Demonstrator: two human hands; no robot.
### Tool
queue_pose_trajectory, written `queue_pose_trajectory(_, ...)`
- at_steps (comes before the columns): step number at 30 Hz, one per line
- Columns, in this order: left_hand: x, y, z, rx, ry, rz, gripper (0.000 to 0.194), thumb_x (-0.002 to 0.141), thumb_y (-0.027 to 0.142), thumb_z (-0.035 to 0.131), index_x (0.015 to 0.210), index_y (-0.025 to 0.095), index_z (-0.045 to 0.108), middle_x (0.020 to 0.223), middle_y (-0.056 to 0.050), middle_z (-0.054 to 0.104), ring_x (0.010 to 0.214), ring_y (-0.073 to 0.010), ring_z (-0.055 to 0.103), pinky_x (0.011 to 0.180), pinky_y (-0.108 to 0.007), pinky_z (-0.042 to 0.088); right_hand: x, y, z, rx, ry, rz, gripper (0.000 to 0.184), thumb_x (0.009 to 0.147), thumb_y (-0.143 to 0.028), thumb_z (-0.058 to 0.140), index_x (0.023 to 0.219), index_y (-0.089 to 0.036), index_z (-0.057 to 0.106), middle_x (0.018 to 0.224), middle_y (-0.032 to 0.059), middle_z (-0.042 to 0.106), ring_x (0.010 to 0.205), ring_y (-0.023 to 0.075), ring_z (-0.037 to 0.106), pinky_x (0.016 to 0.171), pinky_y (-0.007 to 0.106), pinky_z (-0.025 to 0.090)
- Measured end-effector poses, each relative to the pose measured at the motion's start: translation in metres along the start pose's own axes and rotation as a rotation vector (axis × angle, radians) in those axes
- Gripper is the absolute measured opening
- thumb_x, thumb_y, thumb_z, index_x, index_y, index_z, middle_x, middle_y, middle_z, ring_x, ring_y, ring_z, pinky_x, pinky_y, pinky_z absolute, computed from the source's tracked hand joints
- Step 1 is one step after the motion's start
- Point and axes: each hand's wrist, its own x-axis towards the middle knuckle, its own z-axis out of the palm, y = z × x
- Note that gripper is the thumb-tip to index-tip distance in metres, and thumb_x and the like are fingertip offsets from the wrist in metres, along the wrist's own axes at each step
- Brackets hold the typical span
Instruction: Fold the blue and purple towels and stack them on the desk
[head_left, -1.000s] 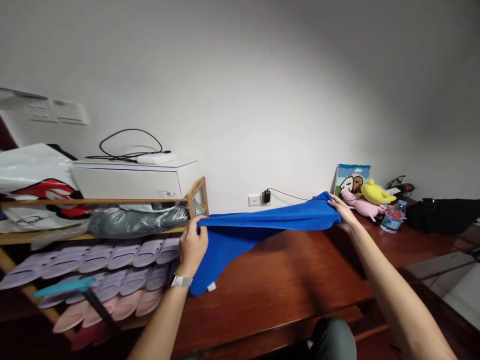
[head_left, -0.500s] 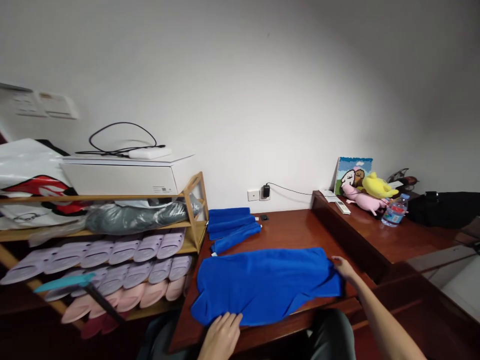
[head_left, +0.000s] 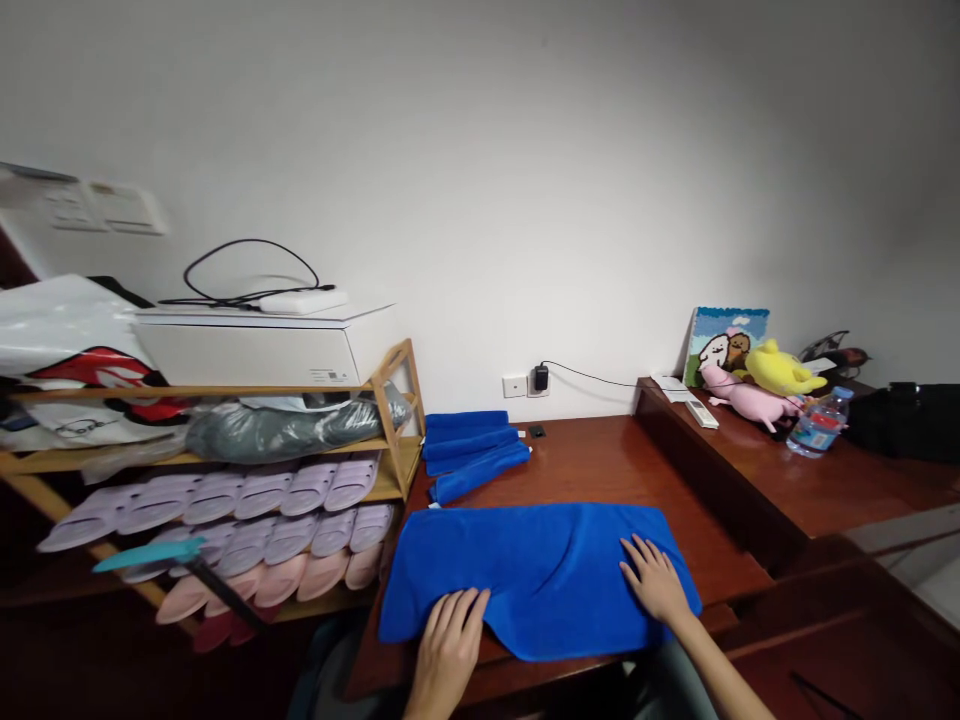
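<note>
A bamboo shoe rack on the left side, and soft toys on a raised wooden shelf on the right.
On top of the rack lies a white box with a black cable over it, and below are a grey plastic bag and rows of lilac slippers and pink slippers; a white and red bag is at far left. On the far wall, a black charger is plugged in a wall socket. On the shelf, a pink plush toy and a yellow plush toy sit in front of a picture panel, beside a water bottle and a remote control.
</note>
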Motion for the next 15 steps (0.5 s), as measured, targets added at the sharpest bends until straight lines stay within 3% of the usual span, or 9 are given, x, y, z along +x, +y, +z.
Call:
queue_pose_trajectory(4, -0.015, -0.002, 0.002, 0.038, -0.049, 0.048, 0.061, 0.089, 0.0, 0.045, 0.134, 0.032, 0.072, 0.125, -0.004, 0.079, 0.115, -0.023, 0.072, 0.108, -0.043, 0.052, 0.006, 0.005, 0.002, -0.048, -0.034, -0.008, 0.064, 0.103, -0.055, 0.032, 0.161, -0.036, 0.048, 0.17, 0.0001, 0.042, 0.16, 0.0285, 0.032, 0.131, 0.054, 0.023)
queue_pose_trajectory(8, -0.031, -0.022, -0.002, 0.126, 0.026, -0.124, 0.045, 0.089, 0.007, 0.05, 0.117, 0.027, 0.079, 0.117, -0.009, 0.08, 0.11, -0.0284, 0.072, 0.106, -0.05, 0.05, 0.012, 0.02, 0.0, -0.047, -0.052, -0.011, 0.065, 0.103, -0.055, 0.032, 0.163, -0.035, 0.045, 0.171, -0.0003, 0.038, 0.161, 0.0276, 0.028, 0.132, 0.053, 0.02)
queue_pose_trajectory(12, -0.01, -0.044, -0.016, 0.146, 0.172, -0.368, 0.034, 0.097, 0.014, 0.048, 0.11, 0.022, 0.078, 0.114, -0.012, 0.078, 0.108, -0.0291, 0.07, 0.103, -0.049, 0.05, 0.014, 0.021, 0.0, -0.059, -0.05, -0.004, 0.064, 0.104, -0.054, 0.03, 0.164, -0.035, 0.044, 0.172, -0.0003, 0.038, 0.161, 0.0264, 0.027, 0.132, 0.053, 0.02)
queue_pose_trajectory(15, 0.004, -0.057, -0.02, 0.042, 0.178, -0.326, 0.033, 0.101, 0.018, 0.044, 0.098, 0.022, 0.077, 0.103, -0.009, 0.078, 0.098, -0.0232, 0.071, 0.094, -0.039, 0.054, 0.017, 0.021, 0.0, -0.082, -0.06, 0.004, 0.065, 0.104, -0.053, 0.028, 0.164, -0.033, 0.044, 0.172, 0.0003, 0.037, 0.162, 0.026, 0.026, 0.132, 0.051, 0.02)
